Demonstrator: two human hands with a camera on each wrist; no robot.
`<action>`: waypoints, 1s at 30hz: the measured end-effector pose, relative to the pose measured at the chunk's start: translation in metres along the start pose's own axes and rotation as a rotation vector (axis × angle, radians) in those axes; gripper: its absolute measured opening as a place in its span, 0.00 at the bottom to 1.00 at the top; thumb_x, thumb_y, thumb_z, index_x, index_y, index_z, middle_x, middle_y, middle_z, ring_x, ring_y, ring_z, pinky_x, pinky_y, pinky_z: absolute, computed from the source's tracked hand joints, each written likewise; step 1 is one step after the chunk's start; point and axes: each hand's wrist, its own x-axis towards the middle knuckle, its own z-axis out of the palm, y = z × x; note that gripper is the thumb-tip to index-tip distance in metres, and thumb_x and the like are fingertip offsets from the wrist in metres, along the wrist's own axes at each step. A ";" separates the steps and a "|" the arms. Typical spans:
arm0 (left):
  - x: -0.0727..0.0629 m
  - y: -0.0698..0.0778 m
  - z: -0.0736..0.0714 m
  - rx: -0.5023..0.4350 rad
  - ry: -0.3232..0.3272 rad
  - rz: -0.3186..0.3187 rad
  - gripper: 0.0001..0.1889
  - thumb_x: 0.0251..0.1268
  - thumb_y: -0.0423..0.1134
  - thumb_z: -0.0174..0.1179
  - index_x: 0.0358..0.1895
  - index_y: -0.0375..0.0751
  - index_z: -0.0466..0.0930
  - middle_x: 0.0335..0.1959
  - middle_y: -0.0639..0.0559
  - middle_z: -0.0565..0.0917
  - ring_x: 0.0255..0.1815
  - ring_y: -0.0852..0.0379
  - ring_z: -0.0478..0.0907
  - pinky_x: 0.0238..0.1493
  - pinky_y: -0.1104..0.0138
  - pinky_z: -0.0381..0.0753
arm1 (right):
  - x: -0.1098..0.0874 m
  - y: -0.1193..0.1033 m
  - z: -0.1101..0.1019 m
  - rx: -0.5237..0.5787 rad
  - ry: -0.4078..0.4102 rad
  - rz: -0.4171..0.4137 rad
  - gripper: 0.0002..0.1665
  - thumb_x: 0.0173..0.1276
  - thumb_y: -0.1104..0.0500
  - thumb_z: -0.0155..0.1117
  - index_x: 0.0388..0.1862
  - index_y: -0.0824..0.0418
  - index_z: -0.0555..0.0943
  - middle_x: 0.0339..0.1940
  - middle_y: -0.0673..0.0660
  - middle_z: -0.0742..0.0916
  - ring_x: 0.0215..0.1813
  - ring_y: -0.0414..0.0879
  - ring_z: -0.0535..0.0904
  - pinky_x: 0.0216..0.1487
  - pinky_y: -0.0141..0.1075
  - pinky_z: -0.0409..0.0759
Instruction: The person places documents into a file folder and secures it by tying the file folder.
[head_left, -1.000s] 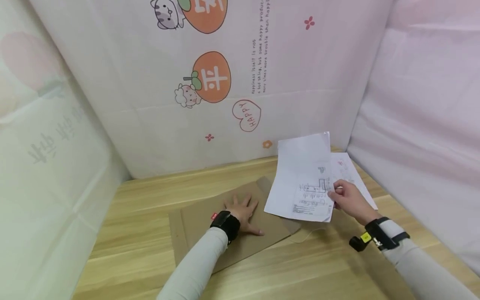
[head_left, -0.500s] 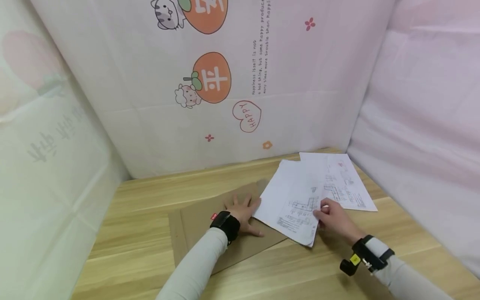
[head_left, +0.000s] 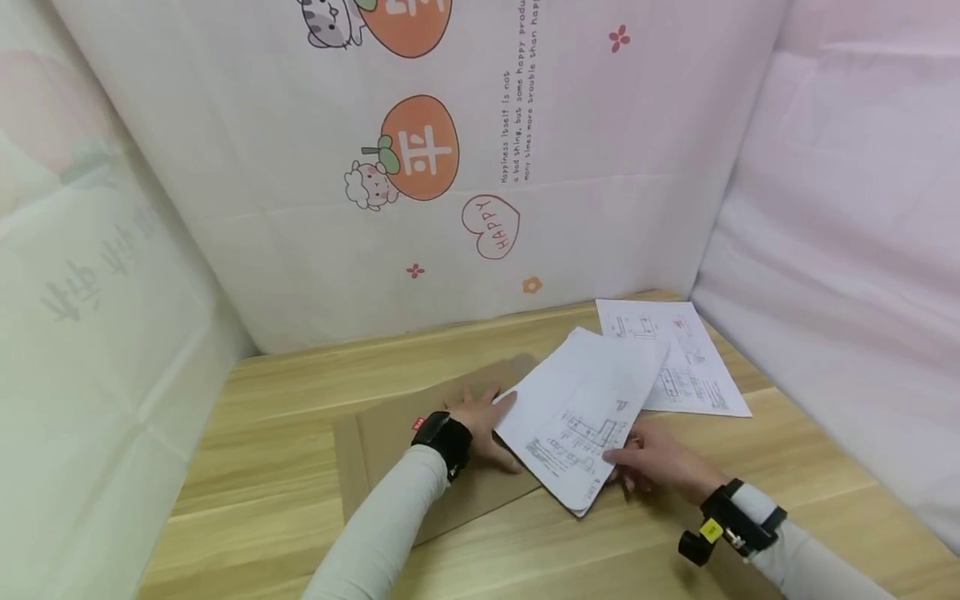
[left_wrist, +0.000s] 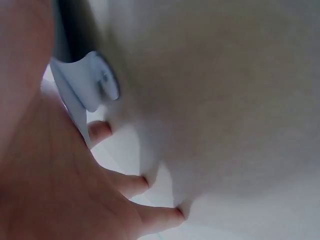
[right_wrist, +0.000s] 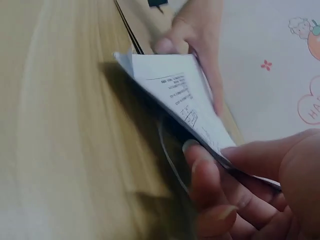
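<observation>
My left hand (head_left: 480, 421) rests with fingers spread on a flat brown kraft document envelope (head_left: 393, 483) with a small red tag. In the left wrist view that hand (left_wrist: 70, 185) has its fingertips on a pale, blurred surface. White papers (head_left: 570, 408) printed with a technical drawing slant over the envelope's right end, their left edge at my left fingers. My right hand (head_left: 656, 458) pinches their right edge. The right wrist view shows its thumb on top and fingers underneath the papers (right_wrist: 175, 95). A dark layer lines their underside, and a thin string (right_wrist: 170, 160) hangs below.
Another printed sheet (head_left: 693, 367) lies at the back right of the wooden table (head_left: 255, 467). A patterned white cloth (head_left: 300, 267) stands behind, with more cloth along the left and right sides.
My right hand has lowered the papers and brought them left and nearer, over the envelope's end. More of the sheet behind now shows. My left hand has stayed on the envelope.
</observation>
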 end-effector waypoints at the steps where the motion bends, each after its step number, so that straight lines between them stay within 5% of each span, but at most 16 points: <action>1: 0.004 -0.006 0.003 -0.011 0.006 0.010 0.66 0.41 0.74 0.74 0.84 0.61 0.46 0.84 0.47 0.51 0.79 0.22 0.41 0.69 0.27 0.49 | 0.000 0.001 0.002 0.020 -0.037 0.001 0.23 0.76 0.54 0.63 0.61 0.70 0.78 0.32 0.66 0.88 0.24 0.45 0.80 0.22 0.33 0.76; 7: 0.013 -0.019 -0.001 -0.028 0.060 0.121 0.51 0.65 0.57 0.68 0.83 0.43 0.49 0.79 0.44 0.65 0.80 0.44 0.59 0.80 0.45 0.44 | 0.000 0.004 0.011 0.097 -0.094 0.031 0.22 0.78 0.55 0.60 0.60 0.70 0.78 0.36 0.66 0.88 0.27 0.46 0.82 0.25 0.32 0.77; 12: 0.003 -0.010 -0.019 -0.111 0.106 0.144 0.35 0.73 0.41 0.60 0.78 0.40 0.57 0.69 0.44 0.76 0.65 0.48 0.75 0.73 0.51 0.66 | 0.000 0.006 0.011 0.068 -0.077 0.044 0.21 0.78 0.53 0.60 0.58 0.69 0.79 0.36 0.65 0.88 0.28 0.46 0.82 0.26 0.33 0.78; 17: -0.006 -0.005 -0.028 -0.204 0.117 0.203 0.34 0.71 0.33 0.59 0.78 0.39 0.59 0.63 0.43 0.78 0.52 0.49 0.75 0.63 0.57 0.75 | -0.002 0.007 0.010 0.070 -0.097 0.046 0.20 0.78 0.53 0.60 0.58 0.68 0.79 0.37 0.64 0.88 0.30 0.47 0.83 0.28 0.34 0.80; 21: -0.013 -0.001 -0.028 -0.214 0.062 0.163 0.50 0.54 0.42 0.76 0.80 0.43 0.58 0.66 0.47 0.77 0.58 0.51 0.74 0.65 0.58 0.72 | -0.002 0.005 0.012 0.064 -0.106 0.039 0.21 0.78 0.53 0.60 0.57 0.69 0.79 0.36 0.63 0.88 0.30 0.47 0.83 0.28 0.35 0.80; 24: -0.018 0.003 -0.029 -0.226 -0.017 0.070 0.63 0.39 0.51 0.84 0.82 0.50 0.55 0.75 0.50 0.69 0.70 0.52 0.67 0.71 0.57 0.65 | -0.001 0.003 0.019 0.055 -0.120 0.033 0.20 0.77 0.52 0.61 0.54 0.68 0.80 0.35 0.63 0.89 0.29 0.47 0.83 0.28 0.34 0.79; 30: -0.019 0.009 -0.025 -0.025 -0.058 -0.004 0.61 0.45 0.74 0.72 0.83 0.56 0.55 0.83 0.46 0.56 0.81 0.36 0.51 0.76 0.43 0.56 | -0.001 -0.005 0.038 0.053 -0.222 0.009 0.19 0.79 0.51 0.58 0.51 0.67 0.82 0.36 0.64 0.89 0.29 0.47 0.83 0.28 0.33 0.78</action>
